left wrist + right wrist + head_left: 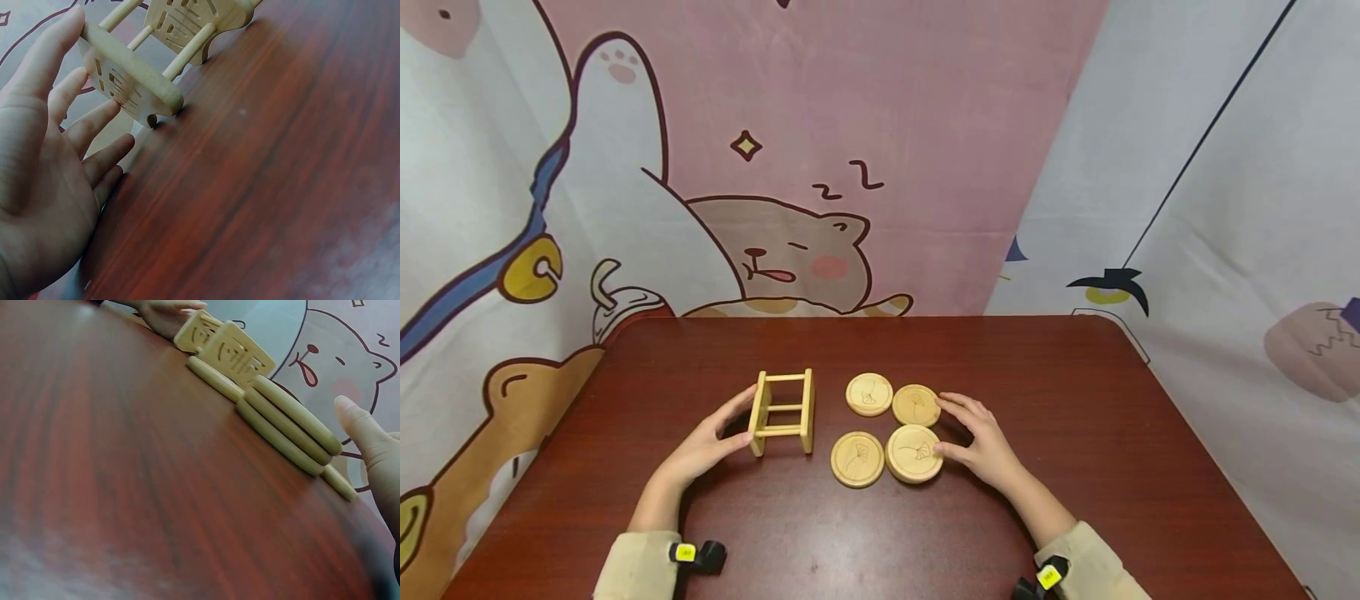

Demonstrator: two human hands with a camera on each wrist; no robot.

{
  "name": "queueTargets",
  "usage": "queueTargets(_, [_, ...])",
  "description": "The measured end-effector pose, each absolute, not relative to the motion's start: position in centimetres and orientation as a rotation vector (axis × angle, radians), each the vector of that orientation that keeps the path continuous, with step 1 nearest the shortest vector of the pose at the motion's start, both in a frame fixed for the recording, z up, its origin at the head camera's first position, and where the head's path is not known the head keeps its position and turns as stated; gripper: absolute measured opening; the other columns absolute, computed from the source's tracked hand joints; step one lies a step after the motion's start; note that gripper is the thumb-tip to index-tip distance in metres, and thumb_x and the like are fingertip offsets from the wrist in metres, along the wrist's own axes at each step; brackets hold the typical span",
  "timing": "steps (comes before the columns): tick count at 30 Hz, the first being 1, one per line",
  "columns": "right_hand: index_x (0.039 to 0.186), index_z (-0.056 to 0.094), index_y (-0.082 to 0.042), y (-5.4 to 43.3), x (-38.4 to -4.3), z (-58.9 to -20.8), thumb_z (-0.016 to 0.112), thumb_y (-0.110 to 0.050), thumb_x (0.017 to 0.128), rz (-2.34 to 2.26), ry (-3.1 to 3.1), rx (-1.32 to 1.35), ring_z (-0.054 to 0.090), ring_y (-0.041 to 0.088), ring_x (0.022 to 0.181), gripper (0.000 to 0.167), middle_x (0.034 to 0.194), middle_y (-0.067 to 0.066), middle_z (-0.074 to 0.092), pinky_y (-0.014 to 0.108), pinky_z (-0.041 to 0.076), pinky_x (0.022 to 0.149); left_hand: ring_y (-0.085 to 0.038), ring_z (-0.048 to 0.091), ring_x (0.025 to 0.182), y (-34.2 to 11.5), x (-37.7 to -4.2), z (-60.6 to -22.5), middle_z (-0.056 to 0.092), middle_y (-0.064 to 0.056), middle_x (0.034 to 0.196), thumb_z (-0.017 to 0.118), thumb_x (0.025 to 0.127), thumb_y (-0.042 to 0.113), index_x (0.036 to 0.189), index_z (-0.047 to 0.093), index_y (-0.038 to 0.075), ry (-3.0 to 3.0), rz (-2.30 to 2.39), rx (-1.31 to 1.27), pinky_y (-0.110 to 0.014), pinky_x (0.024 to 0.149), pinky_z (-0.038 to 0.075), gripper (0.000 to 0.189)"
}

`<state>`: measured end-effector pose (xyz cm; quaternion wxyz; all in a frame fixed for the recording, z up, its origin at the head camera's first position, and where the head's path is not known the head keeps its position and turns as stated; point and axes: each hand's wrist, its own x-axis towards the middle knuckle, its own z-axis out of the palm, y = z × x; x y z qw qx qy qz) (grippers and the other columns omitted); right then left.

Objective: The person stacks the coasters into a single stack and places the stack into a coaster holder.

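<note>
A small wooden rack with two side panels joined by rods stands left of centre on the table. My left hand is at its left side, thumb and fingertips at the near panel, fingers loosely extended. Right of the rack lie round wooden coasters with a leaf drawing: one at the front left, one at the back left and one at the back right. At the front right is a coaster stack three high. Beside it my right hand is spread, thumb apart from the stack.
The dark red-brown wooden table has its far edge against a curtain printed with cartoon animals. Both forearms rest in from the near side, with small wrist cameras strapped on the sleeves.
</note>
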<state>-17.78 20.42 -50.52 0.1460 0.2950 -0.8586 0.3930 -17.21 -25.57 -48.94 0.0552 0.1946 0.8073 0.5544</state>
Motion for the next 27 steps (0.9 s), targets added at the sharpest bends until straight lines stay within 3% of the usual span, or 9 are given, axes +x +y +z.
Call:
queueTargets(16, [0.133, 0.056, -0.005, 21.6, -19.7, -50.8, 0.083, -0.026, 0.074, 1.174, -2.518, 0.78, 0.043, 0.031, 0.125, 0.068, 0.135, 0.01, 0.05, 0.055, 0.032, 0.098, -0.033, 0.028, 0.135, -25.6, -17.3, -48.9, 0.036, -0.009, 0.15, 0.067, 0.09, 0.011, 0.15, 0.032, 0.027, 2.46, 1.682, 0.605, -0.062, 0.102, 0.018, 0.072])
queueTargets(27, [0.137, 0.053, -0.008, 22.0, -21.7, -51.0, 0.084, -0.031, 0.071, 1.145, -2.627, 0.832, 0.044, 0.031, 0.125, 0.076, 0.135, 0.01, 0.05, 0.052, 0.035, 0.098, -0.033, 0.028, 0.135, -25.5, -17.2, -48.9, 0.035, -0.01, 0.15, 0.067, 0.09, 0.012, 0.15, 0.032, 0.026, 2.454, 1.686, 0.594, -0.063, 0.102, 0.017, 0.071])
